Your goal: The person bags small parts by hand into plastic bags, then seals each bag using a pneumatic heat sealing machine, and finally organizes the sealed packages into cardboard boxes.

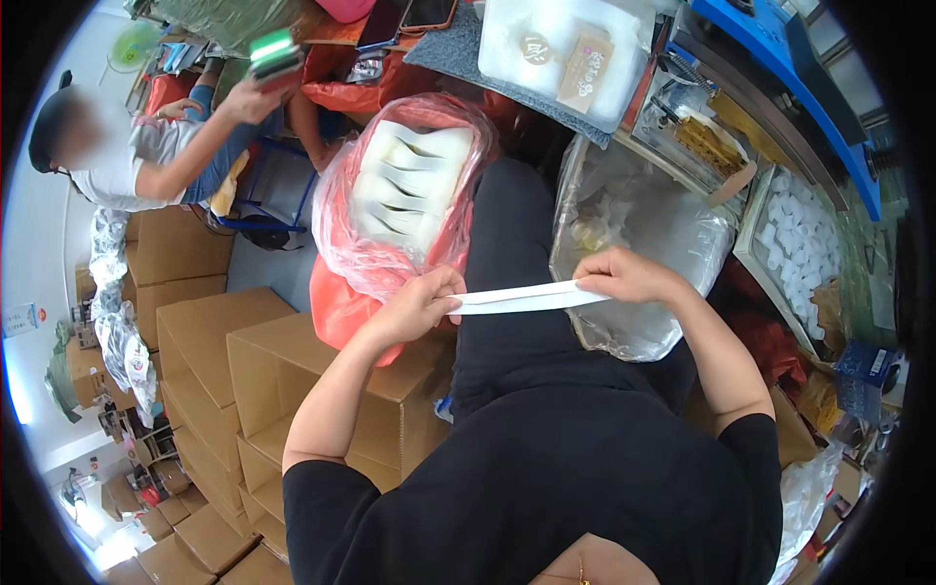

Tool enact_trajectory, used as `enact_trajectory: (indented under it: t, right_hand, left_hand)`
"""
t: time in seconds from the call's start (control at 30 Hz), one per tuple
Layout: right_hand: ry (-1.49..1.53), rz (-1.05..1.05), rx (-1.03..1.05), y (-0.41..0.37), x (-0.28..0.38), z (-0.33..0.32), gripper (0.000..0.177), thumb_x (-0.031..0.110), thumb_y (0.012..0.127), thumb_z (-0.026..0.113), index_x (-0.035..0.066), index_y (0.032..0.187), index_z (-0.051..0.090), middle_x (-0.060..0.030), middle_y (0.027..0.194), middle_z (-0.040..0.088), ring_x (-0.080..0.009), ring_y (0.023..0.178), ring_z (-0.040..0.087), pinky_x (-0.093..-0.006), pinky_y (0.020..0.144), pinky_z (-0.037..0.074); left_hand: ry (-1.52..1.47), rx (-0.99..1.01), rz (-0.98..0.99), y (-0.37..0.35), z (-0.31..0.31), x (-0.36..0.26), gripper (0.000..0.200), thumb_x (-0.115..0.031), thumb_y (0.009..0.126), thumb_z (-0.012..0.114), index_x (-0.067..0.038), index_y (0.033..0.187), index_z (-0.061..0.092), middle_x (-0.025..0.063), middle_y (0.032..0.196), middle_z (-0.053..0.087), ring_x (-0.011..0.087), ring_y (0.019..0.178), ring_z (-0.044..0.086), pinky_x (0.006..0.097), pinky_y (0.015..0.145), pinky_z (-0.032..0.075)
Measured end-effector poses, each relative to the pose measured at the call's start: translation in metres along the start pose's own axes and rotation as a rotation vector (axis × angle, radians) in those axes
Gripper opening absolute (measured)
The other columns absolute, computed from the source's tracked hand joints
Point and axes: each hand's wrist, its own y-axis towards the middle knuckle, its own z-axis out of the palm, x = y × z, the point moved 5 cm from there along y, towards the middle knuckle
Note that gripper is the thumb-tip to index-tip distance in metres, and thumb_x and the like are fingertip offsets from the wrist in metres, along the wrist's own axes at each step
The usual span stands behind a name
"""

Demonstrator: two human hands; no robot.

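A long white strip (526, 297), folded lengthwise and seemingly thin and flexible, is stretched above my lap. My left hand (427, 300) pinches one end of it, and the fingers of my right hand (624, 275) are closed on the other end. Just beyond my left hand sits a red plastic bag (331, 210) with its mouth spread around several stacked white pieces (414, 185) that have slit-like gaps between them. Below and beside my right hand stands a bin lined with clear plastic (673, 234), with some crumpled scraps inside.
Cardboard boxes (283, 361) are stacked at the left. A seated person (166, 156) at the upper left holds up a green-lit object (276, 58). A blue machine (780, 78) and a tray of small white pieces (799, 244) are at the right. A white plastic container (507, 68) stands ahead.
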Motion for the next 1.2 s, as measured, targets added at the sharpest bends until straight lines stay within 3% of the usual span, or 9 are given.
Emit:
enact_trajectory:
  t: [0.2, 0.33, 0.43, 0.6, 0.73, 0.8, 0.93, 1.0, 1.2]
  right_hand:
    - [-0.283, -0.107, -0.103, -0.005, -0.018, 0.0, 0.017, 0.011, 0.087, 0.054, 0.001, 0.098, 0.064, -0.0139, 0.082, 0.065, -0.0246, 0.074, 0.061, -0.0346, 0.067, 0.046]
    - [-0.226, -0.158, -0.106, -0.004, -0.011, -0.003, 0.016, 0.011, 0.086, 0.055, 0.001, 0.096, 0.064, -0.0148, 0.079, 0.065, -0.0257, 0.073, 0.062, -0.0359, 0.066, 0.046]
    - [-0.305, -0.007, -0.147, -0.001, -0.019, -0.004, 0.015, 0.012, 0.086, 0.058, 0.001, 0.095, 0.063, -0.0146, 0.08, 0.065, -0.0265, 0.073, 0.061, -0.0367, 0.064, 0.047]
    - [-0.587, -0.412, -0.494, -0.019, -0.017, 0.007, 0.012, 0.006, 0.08, 0.06, 0.005, 0.092, 0.059, -0.0095, 0.077, 0.057, -0.0279, 0.073, 0.058, -0.0391, 0.062, 0.048]
    - [-0.7, -0.473, -0.51, -0.026, -0.02, 0.019, 0.02, 0.003, 0.077, 0.061, 0.008, 0.095, 0.059, -0.0072, 0.079, 0.053, -0.0257, 0.073, 0.058, -0.0376, 0.062, 0.049]
    - [-0.768, -0.434, -0.531, -0.028, -0.022, 0.023, 0.026, 0.002, 0.075, 0.061, 0.008, 0.1, 0.061, -0.006, 0.08, 0.052, -0.0249, 0.073, 0.058, -0.0363, 0.061, 0.05]
    - [-0.766, -0.42, -0.478, -0.026, -0.032, 0.018, 0.03, 0.002, 0.077, 0.061, 0.009, 0.106, 0.061, -0.007, 0.082, 0.057, -0.0259, 0.074, 0.059, -0.0365, 0.063, 0.05]
    - [-0.439, -0.453, -0.487, -0.022, -0.037, 0.007, 0.03, 0.002, 0.079, 0.061, 0.008, 0.108, 0.062, -0.0083, 0.086, 0.062, -0.0271, 0.075, 0.061, -0.0359, 0.065, 0.051]
    - [-0.299, -0.371, -0.384, -0.015, -0.033, -0.003, 0.024, -0.002, 0.081, 0.058, 0.005, 0.103, 0.064, -0.0098, 0.088, 0.065, -0.0275, 0.077, 0.062, -0.0348, 0.068, 0.049]
  left_hand:
    - [-0.011, 0.103, 0.109, 0.019, 0.009, 0.016, 0.011, -0.001, 0.09, 0.048, -0.002, 0.101, 0.047, 0.0049, 0.081, 0.064, 0.0113, 0.072, 0.056, 0.0259, 0.065, 0.043]
    - [0.017, 0.107, 0.09, 0.015, 0.002, 0.008, 0.013, -0.002, 0.089, 0.049, -0.003, 0.102, 0.047, 0.007, 0.082, 0.063, 0.0136, 0.069, 0.057, 0.0289, 0.064, 0.045]
    - [0.169, -0.001, 0.086, 0.017, 0.0, 0.012, 0.014, -0.002, 0.087, 0.051, -0.003, 0.1, 0.048, 0.0108, 0.081, 0.063, 0.0209, 0.065, 0.059, 0.0338, 0.063, 0.047]
    - [0.38, -0.292, 0.352, 0.005, 0.006, 0.015, 0.005, 0.0, 0.086, 0.054, -0.003, 0.089, 0.051, 0.0134, 0.08, 0.06, 0.0276, 0.072, 0.062, 0.0361, 0.063, 0.049]
    - [0.55, -0.371, 0.6, 0.001, 0.013, 0.025, 0.005, 0.001, 0.084, 0.054, -0.002, 0.086, 0.051, 0.0141, 0.08, 0.06, 0.0316, 0.074, 0.061, 0.0362, 0.063, 0.049]
    - [0.503, -0.465, 0.722, 0.0, 0.016, 0.027, 0.007, 0.005, 0.083, 0.051, -0.001, 0.087, 0.053, 0.012, 0.082, 0.06, 0.0261, 0.074, 0.061, 0.033, 0.065, 0.048]
    - [0.06, -0.36, 0.375, 0.007, 0.017, 0.05, 0.018, 0.007, 0.084, 0.044, -0.002, 0.094, 0.055, 0.0068, 0.084, 0.057, 0.0139, 0.072, 0.055, 0.0275, 0.068, 0.045]
    - [0.032, -0.353, 0.387, 0.007, 0.018, 0.044, 0.019, 0.007, 0.082, 0.045, -0.002, 0.096, 0.055, 0.0088, 0.081, 0.057, 0.0181, 0.071, 0.056, 0.0291, 0.067, 0.046]
    - [0.309, -0.38, 0.514, 0.005, 0.012, 0.029, 0.023, 0.006, 0.082, 0.047, -0.003, 0.1, 0.056, 0.0103, 0.076, 0.057, 0.0227, 0.067, 0.058, 0.0316, 0.064, 0.048]
